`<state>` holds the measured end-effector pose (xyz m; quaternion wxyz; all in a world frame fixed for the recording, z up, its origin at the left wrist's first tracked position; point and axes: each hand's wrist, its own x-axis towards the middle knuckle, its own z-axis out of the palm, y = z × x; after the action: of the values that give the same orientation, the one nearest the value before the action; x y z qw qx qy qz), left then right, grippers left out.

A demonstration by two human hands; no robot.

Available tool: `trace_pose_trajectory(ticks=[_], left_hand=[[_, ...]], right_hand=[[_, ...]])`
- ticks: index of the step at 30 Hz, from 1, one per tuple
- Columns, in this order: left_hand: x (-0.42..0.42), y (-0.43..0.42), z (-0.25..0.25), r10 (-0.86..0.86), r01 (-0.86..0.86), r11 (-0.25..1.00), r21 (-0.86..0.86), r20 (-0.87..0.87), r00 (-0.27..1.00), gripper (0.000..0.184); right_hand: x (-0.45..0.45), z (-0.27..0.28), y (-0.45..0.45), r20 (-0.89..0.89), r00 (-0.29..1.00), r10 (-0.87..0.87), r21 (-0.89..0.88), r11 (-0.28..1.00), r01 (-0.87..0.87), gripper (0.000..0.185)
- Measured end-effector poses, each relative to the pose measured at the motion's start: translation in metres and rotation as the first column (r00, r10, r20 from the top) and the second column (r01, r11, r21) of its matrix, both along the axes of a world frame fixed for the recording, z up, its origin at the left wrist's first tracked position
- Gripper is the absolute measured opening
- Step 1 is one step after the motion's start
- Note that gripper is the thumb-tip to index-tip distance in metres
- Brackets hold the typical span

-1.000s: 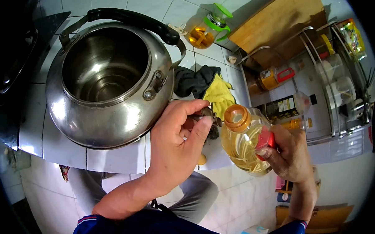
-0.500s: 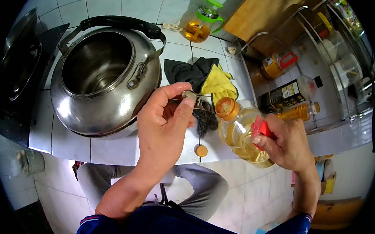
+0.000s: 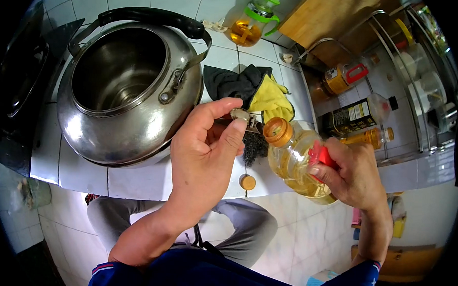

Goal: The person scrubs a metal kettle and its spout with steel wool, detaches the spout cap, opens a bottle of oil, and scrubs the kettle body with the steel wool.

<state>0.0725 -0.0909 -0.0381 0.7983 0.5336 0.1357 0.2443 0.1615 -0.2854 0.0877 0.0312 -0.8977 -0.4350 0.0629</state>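
Observation:
My left hand (image 3: 203, 154) pinches a small round metal cap (image 3: 239, 114) between thumb and forefinger. A hinge-like metal piece joins its right side; whether it belongs to the kettle's spout is hidden behind the hand. My right hand (image 3: 353, 174) grips the red handle of a clear oil bottle (image 3: 292, 163) holding yellow oil. The bottle leans left, its uncapped orange neck close to the metal cap. No stream of oil shows. Left of my hands stands a lidless steel kettle (image 3: 137, 134) with a black handle. A dark steel-wool scourer (image 3: 254, 146) lies beneath the metal cap.
An orange bottle cap (image 3: 247, 182) lies near the counter's front edge. Behind my hands is a black and yellow cloth (image 3: 252, 88). A green-lidded glass jug (image 3: 248, 29) stands at the wall. Bottles (image 3: 355, 115) lie by the wire rack (image 3: 420, 90) at right.
The view has shifted slightly, and the kettle appears a little higher and larger. My left hand has moved slightly right with the metal cap, nearer the bottle's neck. Both grips are unchanged.

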Motion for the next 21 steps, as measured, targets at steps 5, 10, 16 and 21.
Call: trace_pose_trajectory(ticks=[5,10,16,21], left_hand=[[0.0,0.0,-0.001,-0.003,0.003,1.0,0.008,0.005,1.0,0.027],[0.001,-0.001,-0.003,0.0,-0.001,1.0,0.031,0.006,1.0,0.027],[0.001,0.0,-0.002,-0.012,0.012,1.0,0.018,0.008,1.0,0.027],[0.001,0.0,-0.002,-0.016,0.016,1.0,0.018,0.001,1.0,0.027]], right_hand=[[0.001,0.003,0.002,0.008,1.0,-0.001,-0.041,0.999,0.001,0.039],[0.0,0.006,0.004,0.016,1.0,0.003,-0.059,0.998,-0.002,0.039],[0.0,0.009,0.007,0.043,0.999,0.023,-0.071,0.997,-0.02,0.039],[-0.001,0.011,0.01,0.051,0.999,0.018,-0.079,0.997,-0.014,0.039]])
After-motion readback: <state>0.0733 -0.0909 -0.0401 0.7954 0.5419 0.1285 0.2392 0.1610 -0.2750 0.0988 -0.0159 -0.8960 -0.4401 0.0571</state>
